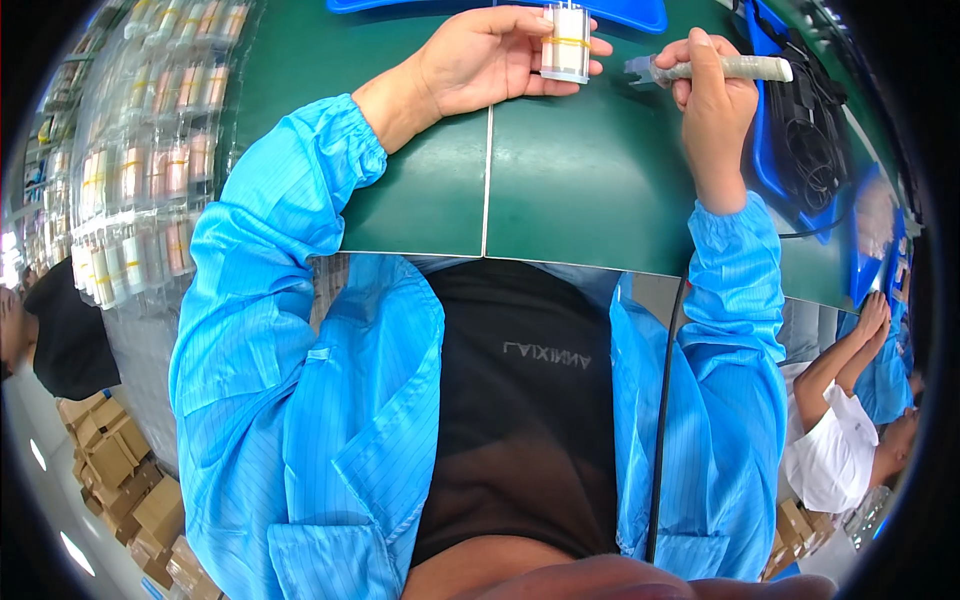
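One shirt (515,420), two hands (483,58) (720,100) (holding one container (566,60), one tool (758,68))

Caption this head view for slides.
Left hand holds a clear, yellow-banded plastic container; right hand, a whitish cylindrical object.

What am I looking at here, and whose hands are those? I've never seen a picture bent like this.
No machine here: these are a person's bare hands, seen by a head-worn fisheye camera looking down, which bends straight edges. The left hand holds a small clear plastic case with a yellow band. The right hand holds a pale cylindrical tool. Beneath is a smooth green tabletop. At right, a blue plastic tray holds black cables; at left are rows of clear packs.
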Demonstrator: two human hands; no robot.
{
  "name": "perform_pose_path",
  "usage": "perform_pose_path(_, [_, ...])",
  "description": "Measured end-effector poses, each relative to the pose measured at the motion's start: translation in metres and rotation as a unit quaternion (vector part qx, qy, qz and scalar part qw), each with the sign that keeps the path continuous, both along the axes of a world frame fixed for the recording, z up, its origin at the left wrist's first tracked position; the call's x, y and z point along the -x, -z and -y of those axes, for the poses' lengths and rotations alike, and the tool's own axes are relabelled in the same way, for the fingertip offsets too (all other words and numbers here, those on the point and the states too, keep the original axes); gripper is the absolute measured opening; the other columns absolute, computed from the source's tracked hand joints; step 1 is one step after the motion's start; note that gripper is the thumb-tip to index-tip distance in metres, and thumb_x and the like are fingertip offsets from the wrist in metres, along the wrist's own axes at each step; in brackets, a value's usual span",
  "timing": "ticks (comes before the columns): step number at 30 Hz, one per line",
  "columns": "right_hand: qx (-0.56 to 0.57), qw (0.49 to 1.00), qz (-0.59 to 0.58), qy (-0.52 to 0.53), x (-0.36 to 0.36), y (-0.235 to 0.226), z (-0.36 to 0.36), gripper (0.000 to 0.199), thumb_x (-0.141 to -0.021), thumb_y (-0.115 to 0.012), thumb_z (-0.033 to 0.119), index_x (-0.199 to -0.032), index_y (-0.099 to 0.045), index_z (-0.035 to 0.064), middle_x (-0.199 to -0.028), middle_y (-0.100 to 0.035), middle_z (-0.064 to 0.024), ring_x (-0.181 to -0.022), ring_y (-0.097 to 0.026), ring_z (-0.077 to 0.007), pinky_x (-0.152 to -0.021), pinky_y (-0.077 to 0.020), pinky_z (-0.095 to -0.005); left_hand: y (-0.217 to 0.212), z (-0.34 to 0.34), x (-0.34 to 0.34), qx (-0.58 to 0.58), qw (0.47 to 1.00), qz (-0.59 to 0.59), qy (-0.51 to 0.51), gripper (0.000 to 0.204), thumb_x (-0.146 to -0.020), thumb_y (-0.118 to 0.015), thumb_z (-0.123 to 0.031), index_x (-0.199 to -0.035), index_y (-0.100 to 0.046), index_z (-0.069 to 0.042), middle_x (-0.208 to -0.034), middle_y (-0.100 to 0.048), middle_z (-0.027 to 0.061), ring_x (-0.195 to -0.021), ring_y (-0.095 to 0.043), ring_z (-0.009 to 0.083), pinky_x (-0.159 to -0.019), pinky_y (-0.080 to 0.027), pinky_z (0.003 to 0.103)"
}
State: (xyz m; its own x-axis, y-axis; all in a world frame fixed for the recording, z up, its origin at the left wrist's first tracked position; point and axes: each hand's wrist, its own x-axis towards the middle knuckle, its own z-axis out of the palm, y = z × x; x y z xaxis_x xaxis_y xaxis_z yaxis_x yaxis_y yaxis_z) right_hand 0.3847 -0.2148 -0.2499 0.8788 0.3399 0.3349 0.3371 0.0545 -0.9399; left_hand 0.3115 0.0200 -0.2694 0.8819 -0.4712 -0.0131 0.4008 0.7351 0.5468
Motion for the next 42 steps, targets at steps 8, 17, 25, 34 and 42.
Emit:
perform_pose_path(8, [0.0,1.0,0.005,-0.008,-0.002,0.003,0.002,0.028,-0.101,-0.054,0.02,-0.081,-0.063,0.0024,-0.079,-0.067,-0.0061,-0.055,-0.044,-0.0042,-0.051,-0.0341,-0.0198,0.006,-0.008,-0.006,0.113,0.992,0.001,0.056,0.054,-0.091,-0.037,-0.024,-0.135,-0.049,0.004,-0.134,-0.058,0.0221,-0.111,-0.063,0.0315,-0.089,-0.053,0.042])
perform_pose_path(17, [0.052,0.998,0.011,0.036,-0.001,-0.001,-0.007,0.031,-0.101,-0.056,0.026,-0.076,-0.063,0.0092,-0.068,-0.057,0.0045,-0.055,-0.037,-0.0027,-0.051,-0.0282,-0.0223,-0.003,-0.014,-0.001,-0.089,0.993,0.033,-0.066,0.046,-0.091,-0.056,-0.021,-0.131,-0.053,0.003,-0.118,-0.065,0.0195,-0.108,-0.065,0.0307,-0.093,-0.052,0.036])
perform_pose_path(25, [0.042,0.998,0.039,-0.003,0.001,0.011,0.006,0.033,-0.102,-0.053,0.024,-0.076,-0.058,0.0061,-0.068,-0.058,-0.0009,-0.053,-0.036,-0.0028,-0.051,-0.0299,-0.0208,-0.107,-0.039,0.082,-0.622,0.592,0.296,-0.418,0.045,-0.091,-0.069,-0.033,-0.125,-0.059,-0.005,-0.111,-0.067,0.0083,-0.099,-0.066,0.0171,-0.086,-0.053,0.032])
perform_pose_path(34, [0.049,0.995,0.082,-0.037,0.009,0.005,-0.005,0.032,-0.102,-0.053,0.023,-0.077,-0.059,0.0042,-0.068,-0.057,-0.0011,-0.054,-0.038,-0.0041,-0.052,-0.0344,-0.0218,-0.226,-0.151,0.248,-0.852,0.032,0.059,-0.519,0.032,-0.083,-0.07,-0.023,-0.106,-0.065,-0.001,-0.094,-0.069,0.019,-0.087,-0.069,0.0309,-0.076,-0.053,0.039])
perform_pose_path(42, [0.088,0.985,0.144,-0.037,0.008,0.007,-0.004,0.031,-0.101,-0.056,0.017,-0.075,-0.06,0.0006,-0.069,-0.059,-0.0033,-0.062,-0.052,-0.0087,-0.057,-0.0413,-0.024,-0.187,-0.304,0.276,-0.943,0.07,-0.063,-0.319,0.038,-0.074,-0.073,-0.036,-0.09,-0.071,-0.001,-0.087,-0.069,0.0224,-0.084,-0.067,0.0395,-0.076,-0.052,0.047])
